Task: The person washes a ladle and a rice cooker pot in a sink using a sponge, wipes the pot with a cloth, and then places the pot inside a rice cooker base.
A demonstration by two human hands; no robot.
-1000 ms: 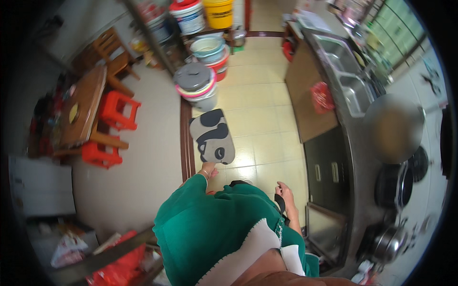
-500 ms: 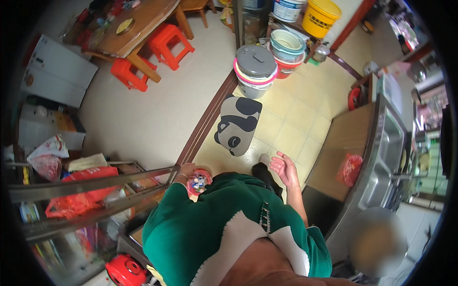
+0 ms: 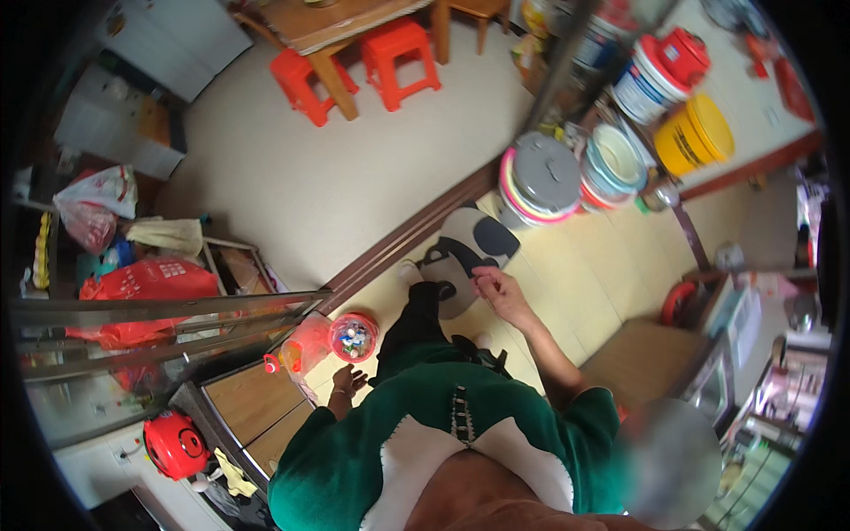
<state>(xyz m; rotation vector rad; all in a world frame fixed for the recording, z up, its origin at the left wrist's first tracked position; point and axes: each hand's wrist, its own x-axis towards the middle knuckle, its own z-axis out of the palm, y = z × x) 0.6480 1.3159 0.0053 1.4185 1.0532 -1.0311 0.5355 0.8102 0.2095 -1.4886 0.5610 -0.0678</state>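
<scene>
My left hand (image 3: 350, 380) hangs low at my side, its fingers apart and holding nothing. Just beyond it stands a round pink basket (image 3: 353, 338) full of small mixed items, with a clear pink plastic bag (image 3: 307, 343) beside it. My right hand (image 3: 499, 292) is raised in front of me, over the edge of a grey and black panda-shaped mat (image 3: 459, 301). Its fingers are loosely bent, and nothing shows in them. One of my feet is at the mat's near left edge.
A sliding door's metal frame (image 3: 177, 307) runs along the left, by a floor track (image 3: 403, 239). Lidded grey bucket (image 3: 546, 173), stacked basins (image 3: 613, 164) and a yellow bucket (image 3: 693, 135) stand far right. Red stools (image 3: 398, 62) sit by a wooden table (image 3: 354, 25).
My body has moved forward and the view has turned left. My left hand has come away from beside the door frame. The right hand is now over the mat, its fingers more bent.
</scene>
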